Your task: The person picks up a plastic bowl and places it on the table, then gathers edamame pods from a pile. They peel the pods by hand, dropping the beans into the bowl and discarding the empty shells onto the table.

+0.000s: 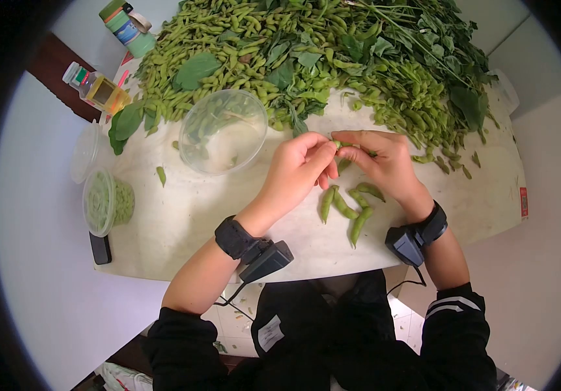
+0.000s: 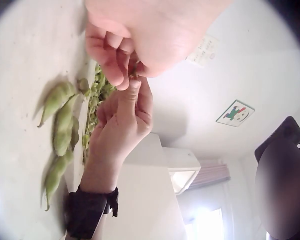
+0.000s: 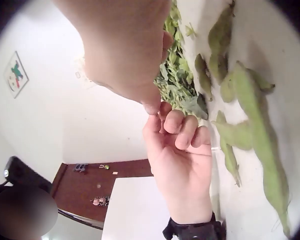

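Note:
Both hands meet over the pale table (image 1: pixel 182 221) and pinch one green soybean pod (image 1: pixel 339 144) between their fingertips. My left hand (image 1: pixel 327 151) holds it from the left and my right hand (image 1: pixel 350 152) from the right. The left wrist view shows the left hand (image 2: pixel 126 70) with fingers curled against the right hand's thumb (image 2: pixel 130 97), the pod almost hidden. In the right wrist view the right hand (image 3: pixel 152 102) touches the left hand's curled fingers (image 3: pixel 177 125). Several whole pods (image 1: pixel 349 207) lie on the table just below the hands.
A large heap of soybean stalks, leaves and pods (image 1: pixel 319 52) fills the far side of the table. A clear empty tub (image 1: pixel 223 131) stands left of the hands. Further left are a small tub of shelled beans (image 1: pixel 106 202), a lid (image 1: pixel 85 151), a bottle (image 1: pixel 98 90) and a dark phone (image 1: pixel 100 248).

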`<state>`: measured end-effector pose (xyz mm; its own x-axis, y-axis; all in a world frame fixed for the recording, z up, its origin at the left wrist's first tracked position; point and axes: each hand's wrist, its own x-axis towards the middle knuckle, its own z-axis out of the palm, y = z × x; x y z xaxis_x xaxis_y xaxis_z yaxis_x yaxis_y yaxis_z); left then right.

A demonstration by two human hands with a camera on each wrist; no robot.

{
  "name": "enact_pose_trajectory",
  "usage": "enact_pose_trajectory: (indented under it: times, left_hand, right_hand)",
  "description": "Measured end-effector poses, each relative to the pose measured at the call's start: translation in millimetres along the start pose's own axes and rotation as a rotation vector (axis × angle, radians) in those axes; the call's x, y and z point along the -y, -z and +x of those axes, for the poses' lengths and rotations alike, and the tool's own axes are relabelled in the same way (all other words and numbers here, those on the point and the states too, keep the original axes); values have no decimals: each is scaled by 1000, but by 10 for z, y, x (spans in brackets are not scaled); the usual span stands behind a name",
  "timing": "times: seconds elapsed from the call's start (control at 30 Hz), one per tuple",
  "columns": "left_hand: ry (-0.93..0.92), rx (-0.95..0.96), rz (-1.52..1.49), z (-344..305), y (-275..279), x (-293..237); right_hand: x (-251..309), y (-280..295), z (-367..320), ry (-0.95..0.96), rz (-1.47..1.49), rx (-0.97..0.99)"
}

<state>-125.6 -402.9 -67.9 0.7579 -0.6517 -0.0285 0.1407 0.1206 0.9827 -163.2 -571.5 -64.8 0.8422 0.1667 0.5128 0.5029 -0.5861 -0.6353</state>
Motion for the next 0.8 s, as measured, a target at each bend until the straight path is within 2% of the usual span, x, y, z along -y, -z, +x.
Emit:
enact_pose_trajectory:
  times: [0.1, 0.17, 0.4, 0.5, 0.67, 0.8]
  left_hand:
    - [13, 6, 29, 0, -16, -19]
    - [-14, 4, 44, 8, -18, 25]
    - [-27, -1, 160, -9, -12, -4]
    - [-42, -14, 148, -18, -5, -23]
    - [-123, 32, 126, -44, -22, -74]
    - [-164, 63, 130, -64, -23, -87]
  right_hand:
    - [51, 13, 7, -43, -1, -18]
    - [108, 36, 11, -171, -58, 11]
    - [57, -7, -8, -130, 1, -16]
    - [71, 6, -6, -157, 106, 2]
    - [106, 37, -11, -361, 420, 15]
    - [54, 46, -16, -382, 467, 41]
